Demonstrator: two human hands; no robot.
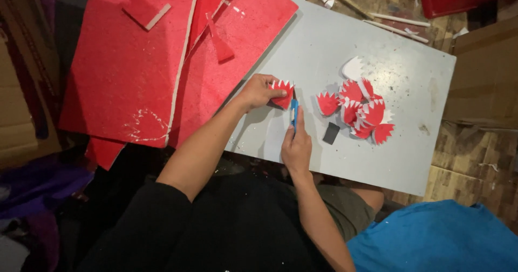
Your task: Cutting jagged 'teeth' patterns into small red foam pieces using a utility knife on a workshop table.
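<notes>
- Here, the left hand [260, 91] lies near the middle of the grey board [410, 158], fingers curled and pinching a red cutout [284, 93] with a white jagged rim; the fingertips press on its left half.
- The cutout rests flat on the board, just left of the knife, closer to the board's near-left edge than to its right edge.
- The right hand [296, 149] comes in from the board's near edge, fingers closed around a blue knife [294, 113]; the forefinger runs along the handle, and the tip touches the board at the cutout's right side.
- The two hands are near each other but not touching.
- A pile of cutouts [360, 110], red with white toothed edges, sits near the board's centre, to the right of the knife and apart from it; some overlap.
- A white piece [353, 67] lies just behind the pile, towards the far edge.
- A small dark square [331, 133] lies on the near side of the pile, between it and the right hand.
- Large red sheets [127, 61] overlap the board's left corner and spread away to the left.
- Thin white strips [399, 21] lie on the floor beyond the far edge.
- Blue cloth [437, 239] shows below the board's near-right corner.
</notes>
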